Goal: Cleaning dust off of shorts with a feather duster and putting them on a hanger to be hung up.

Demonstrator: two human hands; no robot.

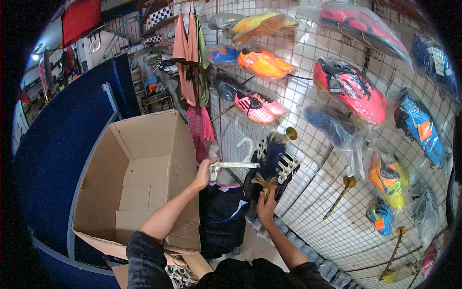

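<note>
My left hand (205, 176) grips one end of a white plastic clip hanger (234, 165), beside the cardboard box. A hook (245, 144) rises above the hanger's bar. Below it hangs a black garment (223, 220) with a pink top edge and a white-and-blue mark; its join to the hanger is partly hidden. In my right hand (266, 209) is the handle of a feather duster (272, 155), its dark feathers raised across the hanger's far end. Behind the duster, several more clip hangers (288, 166) carry dark garments on the wall rack.
A large open cardboard box (144, 141) stands at my left, against a dark blue panel (47, 173). Bagged sports shoes (258, 106) line the wire grid wall (306, 202) at right. Metal display arms (335, 202) jut from it. More hangers (180, 276) lie low by the box.
</note>
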